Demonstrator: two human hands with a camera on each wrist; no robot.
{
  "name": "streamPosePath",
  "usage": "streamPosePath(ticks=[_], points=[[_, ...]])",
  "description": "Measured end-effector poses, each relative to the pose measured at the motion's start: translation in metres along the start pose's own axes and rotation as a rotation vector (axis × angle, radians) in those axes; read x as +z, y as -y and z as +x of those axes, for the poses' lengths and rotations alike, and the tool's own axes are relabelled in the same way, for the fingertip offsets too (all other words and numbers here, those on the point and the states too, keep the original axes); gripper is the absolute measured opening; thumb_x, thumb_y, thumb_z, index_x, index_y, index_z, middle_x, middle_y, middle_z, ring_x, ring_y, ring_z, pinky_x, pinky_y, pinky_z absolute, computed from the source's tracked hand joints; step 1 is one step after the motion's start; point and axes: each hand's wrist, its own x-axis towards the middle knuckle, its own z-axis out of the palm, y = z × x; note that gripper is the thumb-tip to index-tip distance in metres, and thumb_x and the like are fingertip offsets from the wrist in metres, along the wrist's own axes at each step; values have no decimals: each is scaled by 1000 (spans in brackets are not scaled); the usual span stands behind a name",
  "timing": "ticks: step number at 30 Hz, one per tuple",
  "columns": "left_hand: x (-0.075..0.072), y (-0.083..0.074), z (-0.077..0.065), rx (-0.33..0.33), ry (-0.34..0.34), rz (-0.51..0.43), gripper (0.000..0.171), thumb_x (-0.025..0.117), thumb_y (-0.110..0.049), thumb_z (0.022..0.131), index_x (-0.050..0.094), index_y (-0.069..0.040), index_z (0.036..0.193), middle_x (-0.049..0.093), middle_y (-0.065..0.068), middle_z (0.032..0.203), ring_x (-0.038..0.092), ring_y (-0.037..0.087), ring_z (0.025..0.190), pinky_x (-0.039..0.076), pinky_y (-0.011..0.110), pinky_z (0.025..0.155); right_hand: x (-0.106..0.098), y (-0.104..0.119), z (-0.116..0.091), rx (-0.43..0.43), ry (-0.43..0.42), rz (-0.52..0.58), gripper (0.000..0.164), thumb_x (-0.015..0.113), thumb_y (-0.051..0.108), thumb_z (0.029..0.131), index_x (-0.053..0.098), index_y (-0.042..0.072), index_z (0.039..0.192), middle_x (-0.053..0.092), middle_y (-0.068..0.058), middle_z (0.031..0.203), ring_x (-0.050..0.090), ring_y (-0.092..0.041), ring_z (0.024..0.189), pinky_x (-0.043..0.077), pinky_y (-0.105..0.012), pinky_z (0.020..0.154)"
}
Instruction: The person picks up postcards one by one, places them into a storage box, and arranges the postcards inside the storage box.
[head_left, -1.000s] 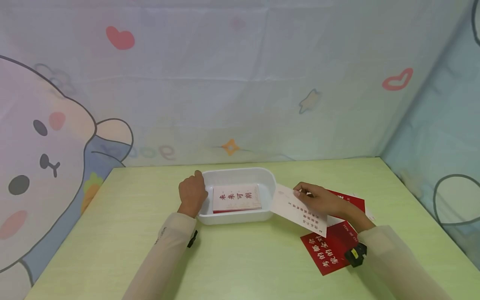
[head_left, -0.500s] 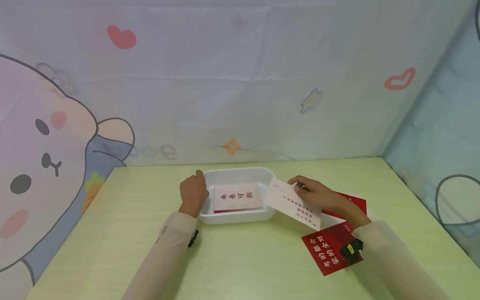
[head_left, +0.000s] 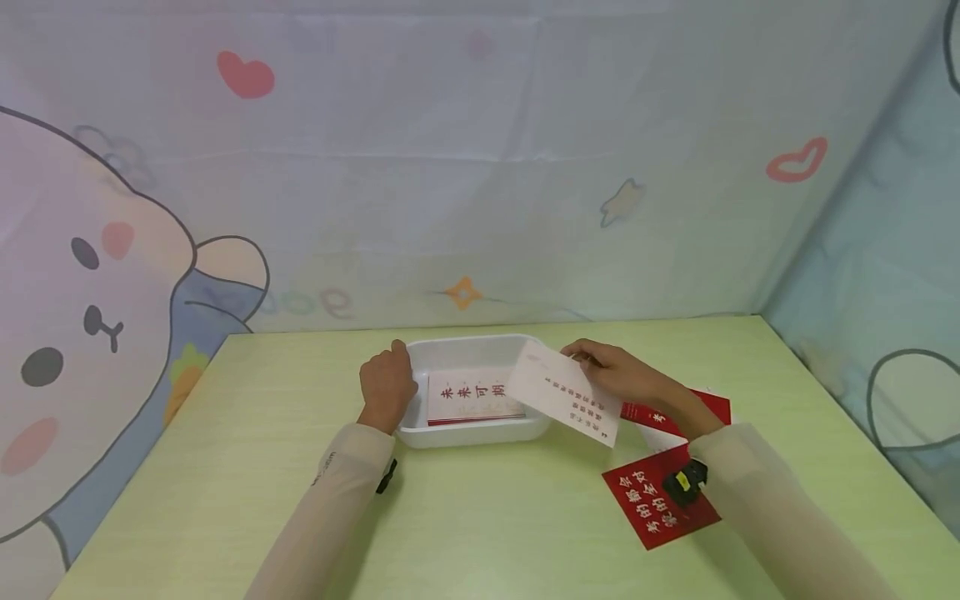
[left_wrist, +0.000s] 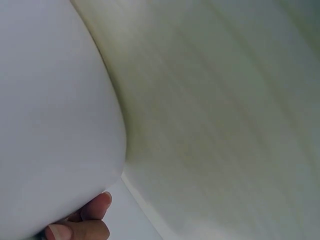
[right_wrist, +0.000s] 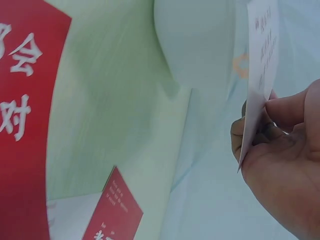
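Observation:
My left hand (head_left: pixel 387 387) grips the left end of a white plastic tray (head_left: pixel 472 437); in the left wrist view its fingertips (left_wrist: pixel 87 225) curl at the tray's edge. Inside the tray lies a white card with red characters (head_left: pixel 472 395), on top of something red. A white card with rows of small print (head_left: pixel 566 392) hangs tilted over the tray's right end, pinched between thumb and fingers of my right hand (head_left: pixel 615 367). The right wrist view shows that card (right_wrist: pixel 260 60) nearly edge-on, the thumb on one face and fingers behind it.
On the pale green table (head_left: pixel 480 525), right of the tray, lies a red card with white characters (head_left: pixel 652 504). Another red card (head_left: pixel 712 405) and a white one (head_left: pixel 660 437) lie behind it, partly under my right forearm. A printed cloth backdrop (head_left: pixel 420 167) rises behind the table.
My right hand has moved left and slightly away from me, bringing the pinched white card from beside the tray to over its right end. The left hand and tray stay put.

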Motion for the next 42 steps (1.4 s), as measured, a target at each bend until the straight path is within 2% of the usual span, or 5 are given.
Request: streamPosePath(ticks=[4,14,20,36,42], points=[[0,-2,0,2,-2,2,28,69,-14,84,53,-2,104,69,16,84,64,25,66,55,38,63,0,3,6,-8,-7,-10,36,35,6,102,51,5,134,57,-17,118,52,-21,91,44,-31,81],[-1,-3,-3,10,-12,-1,27,69,-14,84,53,-2,102,68,15,82,64,24,66,55,37,62,-2,13,21,-44,-23,-133,37,36,5,102,53,5,134,57,-19,127,53,-19,84,44,-31,79],[-2,-3,-4,9,-21,-1,27,69,-14,84,53,-2,101,68,16,81,65,25,67,55,38,62,-3,21,27,-66,-2,-127,38,35,6,102,54,5,134,58,-18,124,54,-16,75,46,-28,72],[1,-2,-3,-7,-15,19,29,70,-16,85,52,-3,104,68,15,81,65,24,67,55,37,62,3,32,50,-94,33,-175,40,35,7,101,54,7,137,55,-17,138,56,-19,92,44,-32,84],[1,-5,-4,-11,2,26,33,69,-17,85,53,-2,110,69,15,83,67,24,68,56,36,62,6,33,55,-103,35,-183,40,38,5,100,57,8,135,58,-16,133,53,-21,94,43,-32,82]])
